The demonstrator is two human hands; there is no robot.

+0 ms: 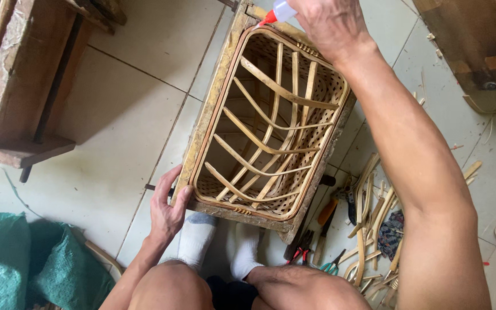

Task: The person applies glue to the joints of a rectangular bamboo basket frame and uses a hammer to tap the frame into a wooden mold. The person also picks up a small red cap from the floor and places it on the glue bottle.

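- The person's left hand point(166, 208) is gripping the near left corner of a rectangular woven bamboo basket point(271, 123) that is sitting in a rough wooden frame point(213, 92), fingers curled over the frame's edge and thumb pressing the side, so the hand is clamped on that corner.
- The basket is lying in the middle of the scene on the pale tiled floor point(139, 109), its open mouth facing up, with curved bamboo ribs crossing the opening over a perforated woven bottom.
- The right hand point(328, 23) is reaching over the far rim of the basket and is closed around a small white plastic squeeze bottle with a red nozzle point(276, 12); the nozzle tip is pointing at the far left corner of the rim, just beside it.
- Two feet in white socks point(219, 244) are resting against the near side of the frame.
- To the right of the basket, loose bamboo strips point(368, 195) are lying scattered on the floor, with pliers and scissors with coloured handles point(317, 252) among them.
- A green woven sack point(24, 264) is lying at the near left, and a worn wooden bench point(24, 80) is standing at the far left.
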